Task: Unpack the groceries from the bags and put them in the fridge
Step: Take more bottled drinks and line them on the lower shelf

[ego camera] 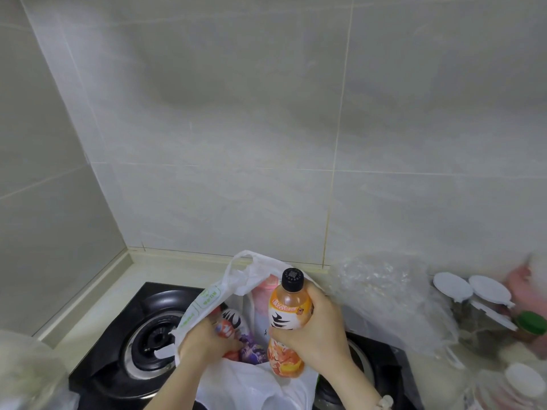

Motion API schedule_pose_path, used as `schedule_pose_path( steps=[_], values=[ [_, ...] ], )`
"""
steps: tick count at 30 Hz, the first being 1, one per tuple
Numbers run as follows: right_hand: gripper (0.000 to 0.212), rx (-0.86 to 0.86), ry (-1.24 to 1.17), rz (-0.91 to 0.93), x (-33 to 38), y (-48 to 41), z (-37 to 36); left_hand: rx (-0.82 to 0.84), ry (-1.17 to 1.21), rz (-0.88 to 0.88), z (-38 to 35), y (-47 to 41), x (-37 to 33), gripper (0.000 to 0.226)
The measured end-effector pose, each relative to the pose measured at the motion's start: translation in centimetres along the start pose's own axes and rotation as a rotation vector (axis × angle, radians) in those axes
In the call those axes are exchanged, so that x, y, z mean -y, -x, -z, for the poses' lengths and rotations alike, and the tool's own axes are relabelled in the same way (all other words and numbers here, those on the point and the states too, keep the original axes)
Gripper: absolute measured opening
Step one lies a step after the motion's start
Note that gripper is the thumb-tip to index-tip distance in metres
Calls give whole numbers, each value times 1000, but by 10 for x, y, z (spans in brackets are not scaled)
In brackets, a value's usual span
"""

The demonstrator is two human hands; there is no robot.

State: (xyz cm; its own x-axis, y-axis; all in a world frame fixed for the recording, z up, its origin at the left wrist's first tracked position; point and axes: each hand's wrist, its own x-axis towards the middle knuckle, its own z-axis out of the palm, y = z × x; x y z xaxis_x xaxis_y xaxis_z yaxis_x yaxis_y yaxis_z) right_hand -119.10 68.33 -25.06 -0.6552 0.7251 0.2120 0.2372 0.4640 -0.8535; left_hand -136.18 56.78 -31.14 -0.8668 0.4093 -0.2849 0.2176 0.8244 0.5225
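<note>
Black gas stove (pixel 154 341), white-lidded jars (pixel 453 287) nearby

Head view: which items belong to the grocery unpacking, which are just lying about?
Job: white bag; orange bottle in right hand; second bottle gripped by left hand inside the bag.
Lying about: stove; white-lidded jars; green-capped jar.

Right grip (pixel 310 329) holds orange bottle (pixel 288 315) above white bag (pixel 254 380).

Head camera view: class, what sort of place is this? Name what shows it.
Most likely a home kitchen: a black gas hob on the counter, tiled walls, and lidded jars alongside.
</note>
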Motion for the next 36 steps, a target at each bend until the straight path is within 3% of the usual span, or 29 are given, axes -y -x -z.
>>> schedule_pose_path(
  steps=[5,11,15,19,36],
  values=[
    [84,0,11,-3,3,2,3,-89,-55,-61,-1,7,-4,79],
    [86,3,-11,16,6,4,2,-141,-43,-156,0,17,-8,93],
    [84,13,-16,17,9,7,1,-135,-54,-235,4,26,-12,84],
    [85,14,-1,29,16,11,2,-235,-45,-302,14,39,-16,69],
    [65,-16,15,58,54,6,29,-518,413,-557,83,99,-73,64]
  ],
)
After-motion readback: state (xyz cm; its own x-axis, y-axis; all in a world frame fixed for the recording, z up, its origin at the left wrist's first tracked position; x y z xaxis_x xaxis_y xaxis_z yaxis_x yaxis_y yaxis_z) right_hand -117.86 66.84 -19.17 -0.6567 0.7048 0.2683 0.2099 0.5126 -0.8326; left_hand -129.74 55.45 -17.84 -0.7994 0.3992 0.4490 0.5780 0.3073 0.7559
